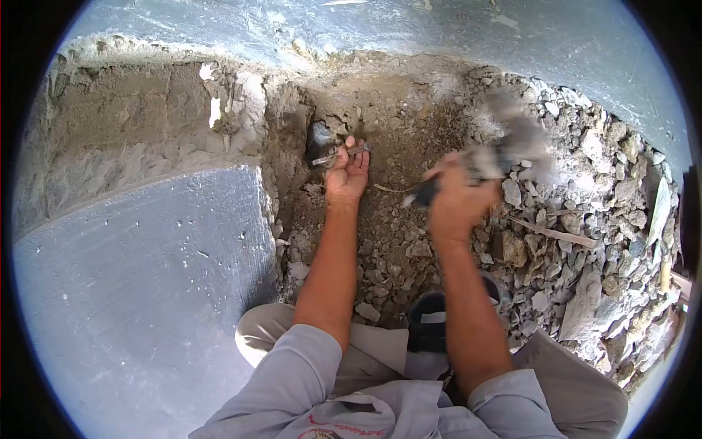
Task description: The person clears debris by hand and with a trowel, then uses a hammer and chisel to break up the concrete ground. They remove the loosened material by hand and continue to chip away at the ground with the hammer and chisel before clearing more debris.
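My left hand (348,178) is closed around a short metal chisel (322,159), palm turned up. The chisel lies roughly level, its left end by a dark hollow (319,137) in the broken edge of the dug wall. My right hand (462,196), smeared by motion, grips a hammer (518,145) by its handle. The hammer's blurred head is up to the right, apart from the chisel, and the handle's end sticks out at the lower left of my fist.
Rubble (570,241) is heaped on the right, with a wooden strip (553,232) on it. A grey painted slab (146,293) fills the lower left. A grey wall (439,29) runs along the top. My sandalled foot (428,318) is just below the loose stones.
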`<act>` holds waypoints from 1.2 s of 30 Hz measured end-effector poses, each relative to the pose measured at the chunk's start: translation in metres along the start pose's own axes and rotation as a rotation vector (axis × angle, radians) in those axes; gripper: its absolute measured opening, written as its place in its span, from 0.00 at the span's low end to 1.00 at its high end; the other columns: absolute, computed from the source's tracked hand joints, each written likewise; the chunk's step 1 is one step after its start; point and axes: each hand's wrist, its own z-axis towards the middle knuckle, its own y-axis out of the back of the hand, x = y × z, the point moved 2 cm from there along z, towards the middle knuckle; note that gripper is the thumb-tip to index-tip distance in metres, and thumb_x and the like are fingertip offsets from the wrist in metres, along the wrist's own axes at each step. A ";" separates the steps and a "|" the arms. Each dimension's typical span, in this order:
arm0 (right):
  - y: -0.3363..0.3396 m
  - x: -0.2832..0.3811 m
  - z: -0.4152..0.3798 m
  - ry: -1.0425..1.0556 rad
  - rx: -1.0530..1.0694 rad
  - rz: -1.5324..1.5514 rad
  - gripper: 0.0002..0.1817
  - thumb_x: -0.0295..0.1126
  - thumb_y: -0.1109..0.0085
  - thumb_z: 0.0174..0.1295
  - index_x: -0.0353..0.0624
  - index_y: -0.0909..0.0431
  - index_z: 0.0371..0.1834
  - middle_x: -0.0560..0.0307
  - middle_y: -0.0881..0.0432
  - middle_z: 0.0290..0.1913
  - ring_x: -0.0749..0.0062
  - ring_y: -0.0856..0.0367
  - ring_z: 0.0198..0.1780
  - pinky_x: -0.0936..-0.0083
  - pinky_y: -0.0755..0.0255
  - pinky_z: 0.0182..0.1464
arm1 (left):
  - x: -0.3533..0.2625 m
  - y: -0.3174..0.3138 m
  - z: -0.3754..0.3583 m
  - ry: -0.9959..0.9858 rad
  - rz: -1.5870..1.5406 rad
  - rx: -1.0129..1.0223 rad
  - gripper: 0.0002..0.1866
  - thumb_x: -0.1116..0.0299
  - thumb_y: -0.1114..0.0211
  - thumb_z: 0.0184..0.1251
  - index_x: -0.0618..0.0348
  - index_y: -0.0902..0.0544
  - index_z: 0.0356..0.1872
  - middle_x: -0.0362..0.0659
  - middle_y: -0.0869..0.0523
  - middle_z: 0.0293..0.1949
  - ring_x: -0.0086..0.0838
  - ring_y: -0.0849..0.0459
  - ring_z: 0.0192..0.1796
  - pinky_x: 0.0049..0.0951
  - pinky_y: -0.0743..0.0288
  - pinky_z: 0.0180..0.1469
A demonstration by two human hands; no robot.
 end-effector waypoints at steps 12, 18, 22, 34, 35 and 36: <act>-0.001 0.042 0.008 -0.139 0.154 0.067 0.10 0.22 0.36 0.61 0.34 0.25 0.43 0.56 0.19 0.31 0.75 0.21 0.25 0.76 0.24 0.27 | 0.006 0.029 0.007 0.005 -0.028 0.069 0.17 0.63 0.36 0.73 0.56 0.20 0.58 0.41 0.16 0.59 0.38 0.24 0.68 0.42 0.33 0.71; -0.015 -0.047 -0.036 -0.282 0.219 -0.195 0.09 0.25 0.38 0.60 0.33 0.23 0.40 0.55 0.19 0.30 0.72 0.21 0.24 0.74 0.24 0.28 | 0.007 0.025 0.005 -0.008 -0.009 0.098 0.16 0.61 0.34 0.71 0.56 0.18 0.55 0.40 0.14 0.56 0.38 0.23 0.68 0.42 0.33 0.71; -0.005 -0.062 -0.037 -0.596 0.491 -0.267 0.16 0.27 0.35 0.58 0.30 0.24 0.46 0.58 0.20 0.30 0.74 0.23 0.22 0.75 0.26 0.25 | 0.002 0.040 0.011 -0.008 0.005 0.125 0.17 0.62 0.34 0.71 0.57 0.19 0.56 0.38 0.15 0.56 0.41 0.24 0.68 0.46 0.32 0.71; -0.014 -0.072 -0.048 -0.259 0.141 -0.191 0.08 0.24 0.39 0.60 0.35 0.25 0.41 0.54 0.19 0.28 0.72 0.21 0.23 0.70 0.24 0.26 | 0.005 0.039 0.012 0.012 -0.059 0.147 0.20 0.63 0.33 0.70 0.54 0.22 0.60 0.37 0.15 0.57 0.42 0.25 0.70 0.48 0.35 0.73; -0.020 -0.099 -0.065 -0.601 0.376 -0.265 0.10 0.25 0.37 0.59 0.34 0.24 0.41 0.55 0.19 0.28 0.72 0.22 0.23 0.70 0.25 0.25 | 0.006 0.041 0.015 0.022 -0.041 0.184 0.20 0.62 0.33 0.70 0.54 0.21 0.60 0.37 0.15 0.57 0.42 0.25 0.70 0.48 0.35 0.73; -0.015 -0.084 -0.063 -0.681 0.399 -0.174 0.12 0.25 0.37 0.58 0.33 0.24 0.44 0.56 0.19 0.28 0.73 0.22 0.23 0.70 0.25 0.25 | 0.005 0.039 0.016 0.041 -0.019 0.210 0.20 0.61 0.33 0.70 0.54 0.21 0.60 0.38 0.15 0.57 0.42 0.25 0.69 0.49 0.36 0.73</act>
